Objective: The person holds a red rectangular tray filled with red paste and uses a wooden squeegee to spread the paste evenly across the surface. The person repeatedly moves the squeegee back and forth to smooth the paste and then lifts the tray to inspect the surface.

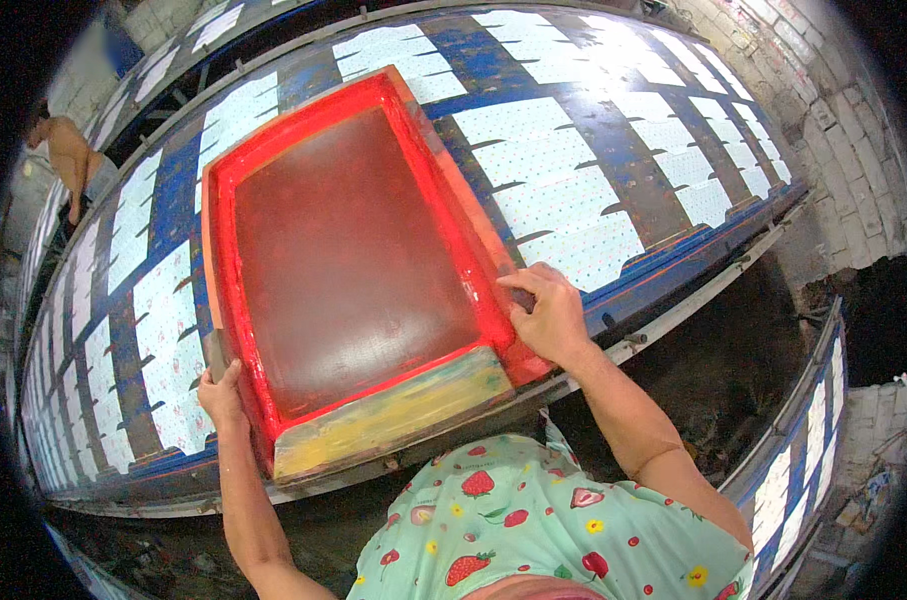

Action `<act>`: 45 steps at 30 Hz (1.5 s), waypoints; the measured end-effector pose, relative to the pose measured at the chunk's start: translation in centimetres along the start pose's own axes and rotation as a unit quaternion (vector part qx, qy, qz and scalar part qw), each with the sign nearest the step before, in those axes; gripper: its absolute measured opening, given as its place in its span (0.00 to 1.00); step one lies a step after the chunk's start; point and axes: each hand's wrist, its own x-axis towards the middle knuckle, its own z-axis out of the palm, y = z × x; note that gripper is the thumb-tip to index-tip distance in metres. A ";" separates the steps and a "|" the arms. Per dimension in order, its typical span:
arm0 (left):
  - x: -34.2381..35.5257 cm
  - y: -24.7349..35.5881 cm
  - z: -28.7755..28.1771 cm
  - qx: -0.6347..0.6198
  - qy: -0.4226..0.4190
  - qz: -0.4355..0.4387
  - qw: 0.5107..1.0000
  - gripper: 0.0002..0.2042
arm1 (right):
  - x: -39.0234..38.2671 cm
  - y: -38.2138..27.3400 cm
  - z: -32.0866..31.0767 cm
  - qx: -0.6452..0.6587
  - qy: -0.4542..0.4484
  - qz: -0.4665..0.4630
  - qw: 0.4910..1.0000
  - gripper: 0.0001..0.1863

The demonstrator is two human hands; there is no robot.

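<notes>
A large screen-printing frame (393, 398) lies tilted over the long table in front of me, its near edge by my body. Red ink coats its inner borders around a dark brownish mesh (348, 260). My left hand (221, 395) is closed around the frame's left side near the front corner, beside a small grey piece on the rim. On the right side, my right hand (550, 315) grips the frame's edge at a dark block, fingers curled over it. The frame hides the cloth pieces beneath it.
White dotted cloth pieces (543, 180) lie in rows on the blue-and-brown printing table (483, 60). A metal rail (693, 297) runs along its near edge. Another table (798, 440) with pieces stands at the lower right. A person (73, 160) is at the far left, near a brick wall (843, 140) opposite.
</notes>
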 end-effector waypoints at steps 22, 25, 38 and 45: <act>-23.1 3.6 38.5 0.013 0.028 0.056 0.998 0.20 | 3.2 35.9 -20.8 -0.007 0.035 0.108 0.994 0.25; -24.3 3.6 40.7 0.010 0.033 0.071 0.997 0.21 | 2.8 38.5 -22.1 0.043 0.015 0.121 0.992 0.26; -25.3 3.8 42.5 0.096 0.024 0.080 0.992 0.19 | 2.9 40.8 -23.2 0.015 -0.021 0.085 0.996 0.29; -24.9 3.0 42.8 0.142 0.039 0.068 0.987 0.24 | -0.5 29.7 -25.2 -0.077 -0.163 -0.160 0.971 0.31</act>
